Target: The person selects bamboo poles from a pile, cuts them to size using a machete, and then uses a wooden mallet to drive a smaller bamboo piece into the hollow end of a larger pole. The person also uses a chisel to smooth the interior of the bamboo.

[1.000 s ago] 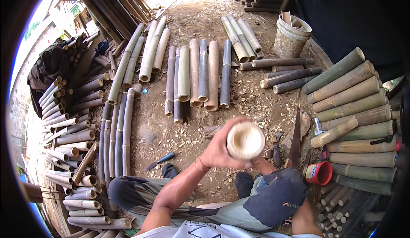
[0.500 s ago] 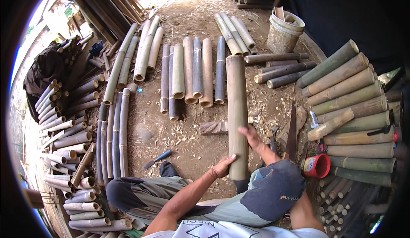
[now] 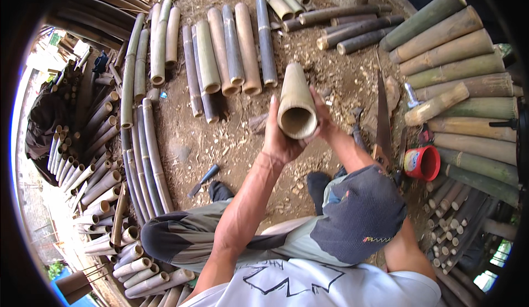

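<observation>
A thick pale green bamboo tube (image 3: 296, 89) is held up between both hands, its hollow near end tilted toward me. My left hand (image 3: 280, 136) wraps the left side and underside by the opening. On the other side, my right hand (image 3: 324, 117) grips the tube's right wall, its lower fingers partly hidden. Below and beyond the tube, a wooden block (image 3: 258, 123) lies on the ground, mostly covered by my hand and the tube. Right of my right hand is a hand saw (image 3: 383, 114), blade pointing away.
Bamboo tubes (image 3: 236, 48) lie in rows ahead, with stacked bamboo (image 3: 99, 180) along the left. Thick tubes (image 3: 468, 87) fan out at right near a red can (image 3: 422, 162). A chisel-like tool (image 3: 204, 180) rests by my left foot. Wood chips cover the dirt floor (image 3: 187, 98).
The bamboo tube has been lifted and tipped, so its open near end now faces me. My left hand has moved up to the opening; the view has tilted downward.
</observation>
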### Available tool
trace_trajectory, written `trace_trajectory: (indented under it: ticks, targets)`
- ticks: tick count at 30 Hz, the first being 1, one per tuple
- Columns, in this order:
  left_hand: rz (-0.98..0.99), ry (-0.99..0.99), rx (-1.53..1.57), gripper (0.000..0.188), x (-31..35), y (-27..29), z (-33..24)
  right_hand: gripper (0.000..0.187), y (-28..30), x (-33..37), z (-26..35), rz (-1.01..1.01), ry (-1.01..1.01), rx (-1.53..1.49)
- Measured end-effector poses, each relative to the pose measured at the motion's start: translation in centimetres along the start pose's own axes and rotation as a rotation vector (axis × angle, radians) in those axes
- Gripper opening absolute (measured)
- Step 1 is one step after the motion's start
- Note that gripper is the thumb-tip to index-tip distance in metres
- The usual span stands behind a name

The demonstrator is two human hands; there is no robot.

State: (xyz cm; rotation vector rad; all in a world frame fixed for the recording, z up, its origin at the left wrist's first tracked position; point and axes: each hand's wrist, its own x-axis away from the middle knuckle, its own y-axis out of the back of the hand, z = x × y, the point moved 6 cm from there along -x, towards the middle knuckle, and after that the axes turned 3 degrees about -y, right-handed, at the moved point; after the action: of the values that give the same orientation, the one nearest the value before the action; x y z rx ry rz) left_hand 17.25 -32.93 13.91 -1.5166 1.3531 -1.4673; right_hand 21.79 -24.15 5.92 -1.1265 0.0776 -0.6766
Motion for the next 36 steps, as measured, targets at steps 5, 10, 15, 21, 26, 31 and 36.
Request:
trace_trajectory:
  ticks: [5,10,15,21,26,31,36]
  targets:
    - [0.068,0.020,0.005,0.075,-1.5,-0.5,0.1,0.076,0.2,0.3,1.5,-0.058,0.058,0.058]
    - [0.074,-0.012,0.019,0.074,-0.3,-0.2,-1.7,0.076,-1.2,-1.3,-0.3,-0.041,0.042,0.019]
    - [0.098,0.012,0.037,0.073,-1.3,-1.0,-0.3,0.072,1.5,-0.2,1.1,-0.057,0.018,0.015]
    - [-0.151,0.052,-0.269,0.084,0.7,3.9,-0.1,0.073,1.1,2.3,-0.5,0.026,-0.033,0.348]
    - [-0.313,0.202,-0.658,0.074,3.1,16.0,3.6,0.061,8.5,8.4,-5.2,-0.317,-0.287,0.618]
    - [-0.344,-0.071,-0.637,0.072,6.0,21.7,8.6,0.064,18.8,21.3,-7.5,-0.822,0.110,0.477]
    - [-0.250,0.099,-0.545,0.077,7.8,23.3,10.3,0.074,21.4,32.6,-12.0,-0.919,-0.038,0.628]
